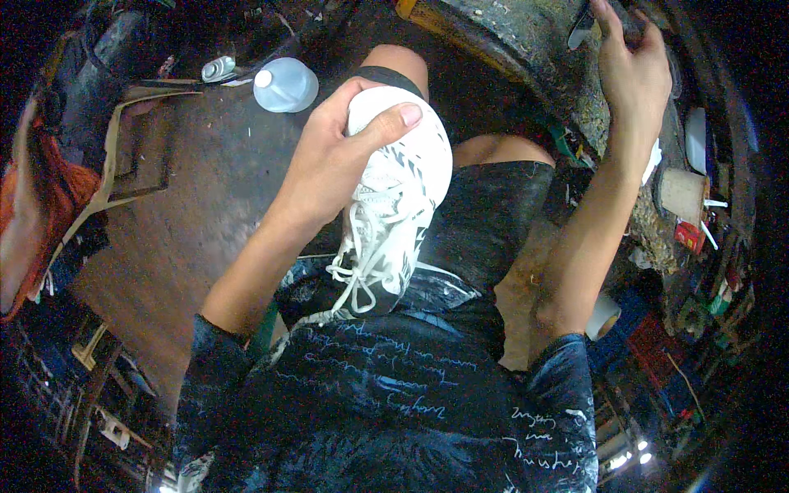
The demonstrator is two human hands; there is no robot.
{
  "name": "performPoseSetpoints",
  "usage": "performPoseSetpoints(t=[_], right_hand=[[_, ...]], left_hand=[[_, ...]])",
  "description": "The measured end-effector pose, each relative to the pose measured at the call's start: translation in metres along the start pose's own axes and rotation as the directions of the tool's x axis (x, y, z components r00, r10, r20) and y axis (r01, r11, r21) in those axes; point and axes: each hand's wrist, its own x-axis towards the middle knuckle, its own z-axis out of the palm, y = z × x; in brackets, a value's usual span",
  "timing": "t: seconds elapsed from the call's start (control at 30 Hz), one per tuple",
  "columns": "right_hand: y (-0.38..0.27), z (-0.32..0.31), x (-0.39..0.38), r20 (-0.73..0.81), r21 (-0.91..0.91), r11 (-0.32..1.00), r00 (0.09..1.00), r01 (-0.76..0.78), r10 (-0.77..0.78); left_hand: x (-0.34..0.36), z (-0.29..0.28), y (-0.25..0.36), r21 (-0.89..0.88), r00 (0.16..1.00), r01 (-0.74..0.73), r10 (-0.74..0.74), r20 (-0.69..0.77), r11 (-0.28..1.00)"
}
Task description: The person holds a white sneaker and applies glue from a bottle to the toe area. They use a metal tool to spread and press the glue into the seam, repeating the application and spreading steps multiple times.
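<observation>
A white sneaker (386, 185) with dark markings and loose white laces is upright above my lap, its toe pointing away from me. My left hand (349, 140) grips it near the toe, thumb laid across the upper and fingers wrapped out of sight behind. At the upper right, my right hand (637, 70) reaches over a worn, debris-strewn work surface (546, 53). Its visible fingers are spread, and some tips run into the dark upper edge. Beside them lies a narrow dark tool with a pale edge (580, 31), its kind unclear.
A clear plastic jug (286, 85) with a white cap stands on the brown floor (197, 177), a small can (218, 69) next to it. Orange cloth (62, 193) hangs at the far left. By my right forearm are a red box (689, 236) and a pale roll (602, 316).
</observation>
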Motion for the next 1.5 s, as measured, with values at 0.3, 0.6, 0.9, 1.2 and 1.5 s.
performPoseSetpoints(t=[0.3,0.6,0.9,1.2,1.5], right_hand=[[-0.055,0.035,-0.018,-0.122,0.629,0.778,0.988,0.004,0.094],[-0.028,0.04,-0.007,-0.04,0.876,0.479,0.998,0.058,-0.048],[0.016,-0.041,-0.151,0.344,0.756,0.633,0.925,-0.169,-0.165],[0.004,-0.054,-0.21,0.227,0.426,0.89,0.933,0.164,-0.28],[-0.004,-0.053,-0.214,0.235,0.374,0.904,0.921,0.209,-0.31]], left_hand=[[0.003,0.005,-0.001,0.026,1.0,0.028,-0.028,-0.008,0.999],[-0.007,0.01,-0.011,0.086,1.0,-0.021,0.022,-0.016,0.996],[-0.011,0.005,-0.033,0.005,0.994,0.055,-0.054,-0.093,0.999],[-0.008,0.007,-0.022,0.041,0.995,0.071,-0.068,-0.067,0.997],[-0.008,0.005,-0.024,0.056,0.998,0.046,-0.043,-0.05,0.997]])
